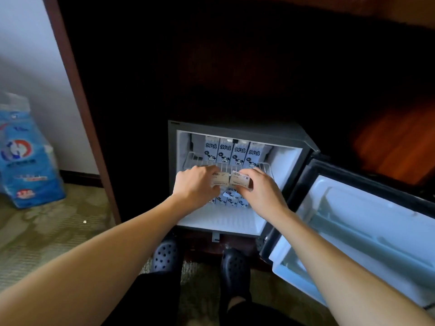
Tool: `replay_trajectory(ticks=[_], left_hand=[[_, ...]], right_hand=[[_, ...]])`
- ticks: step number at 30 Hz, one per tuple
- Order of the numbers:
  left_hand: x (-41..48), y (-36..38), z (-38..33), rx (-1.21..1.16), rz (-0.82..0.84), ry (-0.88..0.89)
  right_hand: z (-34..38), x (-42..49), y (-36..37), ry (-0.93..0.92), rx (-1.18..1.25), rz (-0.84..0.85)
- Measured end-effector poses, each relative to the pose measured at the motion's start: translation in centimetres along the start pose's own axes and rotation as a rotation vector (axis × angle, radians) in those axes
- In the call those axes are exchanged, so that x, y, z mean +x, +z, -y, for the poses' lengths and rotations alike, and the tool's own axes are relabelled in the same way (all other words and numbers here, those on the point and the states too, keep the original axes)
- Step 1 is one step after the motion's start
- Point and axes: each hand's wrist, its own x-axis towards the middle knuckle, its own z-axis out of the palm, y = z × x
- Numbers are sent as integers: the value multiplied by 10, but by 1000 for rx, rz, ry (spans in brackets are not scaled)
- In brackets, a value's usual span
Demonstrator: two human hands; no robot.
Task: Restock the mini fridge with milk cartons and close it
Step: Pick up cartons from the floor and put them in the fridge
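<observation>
Black clogs (164, 255), two bare arms, and an open mini fridge (235, 126) with a milk carton in each hand.

Nearest, the clogs stand on patterned carpet (47, 231) just before the mini fridge, whose door (367, 215) hangs wide open to the right. Both forearms reach into the opening. The left hand (195, 188) curls its fingers round the left carton (219, 179); the right hand (261, 190) pinches the right carton (240, 179) between thumb and fingers. These two touch side by side, cream ends toward the camera, at the front edge of the wire shelf (195, 161). Below them the lower cartons (231, 200) stand on the fridge floor. Farther in, the shelf cartons (231, 152), four in a row, stand upright against the back wall. Far left, a blue wrapped pack (26, 156) sits by the white wall.
</observation>
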Motion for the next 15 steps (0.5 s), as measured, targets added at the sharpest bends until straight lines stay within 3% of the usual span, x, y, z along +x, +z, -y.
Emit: replay_trajectory(ticks=[8, 15], left_hand=[[23, 31, 31, -151, -136, -97], [19, 37, 47, -207, -197, -171]], right_hand=[[-11, 46, 42, 101, 169, -226], [-10, 66, 63, 77, 215, -305]])
